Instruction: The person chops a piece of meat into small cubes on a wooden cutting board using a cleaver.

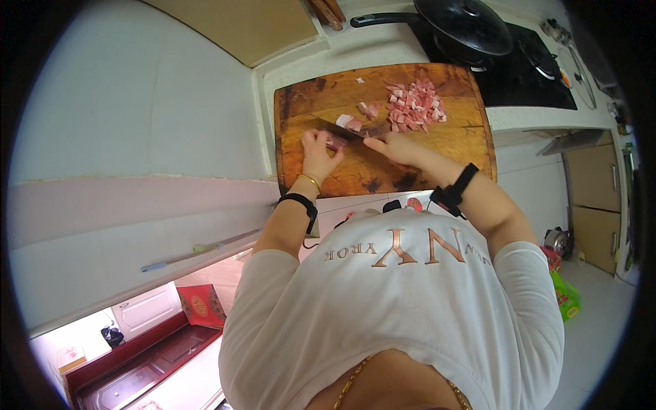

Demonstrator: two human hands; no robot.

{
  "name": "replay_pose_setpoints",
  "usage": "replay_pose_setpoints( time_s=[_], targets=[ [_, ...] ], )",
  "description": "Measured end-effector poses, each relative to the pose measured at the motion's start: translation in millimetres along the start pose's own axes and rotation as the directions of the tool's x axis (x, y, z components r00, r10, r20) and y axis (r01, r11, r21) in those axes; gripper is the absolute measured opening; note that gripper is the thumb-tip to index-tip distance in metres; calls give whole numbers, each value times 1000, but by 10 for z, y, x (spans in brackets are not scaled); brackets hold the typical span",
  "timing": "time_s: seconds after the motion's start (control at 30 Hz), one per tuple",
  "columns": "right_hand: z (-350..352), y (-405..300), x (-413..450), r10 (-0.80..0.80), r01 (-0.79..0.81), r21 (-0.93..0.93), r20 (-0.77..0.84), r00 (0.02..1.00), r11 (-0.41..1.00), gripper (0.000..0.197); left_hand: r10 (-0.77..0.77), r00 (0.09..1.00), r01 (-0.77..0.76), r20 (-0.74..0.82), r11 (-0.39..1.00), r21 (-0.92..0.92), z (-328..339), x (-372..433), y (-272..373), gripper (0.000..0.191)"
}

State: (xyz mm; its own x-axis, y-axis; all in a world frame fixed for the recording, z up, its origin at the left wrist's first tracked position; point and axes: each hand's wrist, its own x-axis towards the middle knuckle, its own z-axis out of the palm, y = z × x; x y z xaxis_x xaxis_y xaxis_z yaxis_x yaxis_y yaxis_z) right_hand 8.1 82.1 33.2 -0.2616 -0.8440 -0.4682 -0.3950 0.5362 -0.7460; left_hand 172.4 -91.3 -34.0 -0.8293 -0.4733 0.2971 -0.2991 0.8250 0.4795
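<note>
On a worn wooden cutting board [441, 164], my left hand [319, 156] pinches a piece of raw meat [335, 142] between thumb and fingers. My right hand [398, 148] grips a kitchen knife [353, 134], its handle mostly covered by the fingers. The blade points to the left, close beside the held meat. A thicker chunk of meat with white fat [349, 122] is just past the blade; whether it touches the steel I cannot tell. Some cut bits [369, 109] lie farther back. To their right is a heap of diced meat [416, 105].
Behind the board at right, a lidded black pan [464, 31] stands on a black gas hob [512, 77], its handle [384, 19] reaching left over the counter. A pale wall [154, 102] rises close on the left. A green bag [565, 297] sits on the floor at right.
</note>
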Motion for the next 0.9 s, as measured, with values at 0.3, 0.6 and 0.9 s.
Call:
replay_pose_setpoints(
  time_s=[0.3, 0.6, 0.9],
  targets=[
    [-388, 318, -895, 235, -111, 459, -221, 947, 881, 48, -55, 998, 59, -25, 972, 226, 65, 566, 426, 49],
    [-466, 767, -1533, 230, -46, 512, -303, 925, 858, 42, 78, 933, -3, 350, 978, -210, 312, 864, 289, 43],
    [-412, 849, -1695, 301, -88, 536, -325, 897, 840, 43, 49, 951, -52, 306, 999, 4, 492, 1078, 180, 39]
  ],
)
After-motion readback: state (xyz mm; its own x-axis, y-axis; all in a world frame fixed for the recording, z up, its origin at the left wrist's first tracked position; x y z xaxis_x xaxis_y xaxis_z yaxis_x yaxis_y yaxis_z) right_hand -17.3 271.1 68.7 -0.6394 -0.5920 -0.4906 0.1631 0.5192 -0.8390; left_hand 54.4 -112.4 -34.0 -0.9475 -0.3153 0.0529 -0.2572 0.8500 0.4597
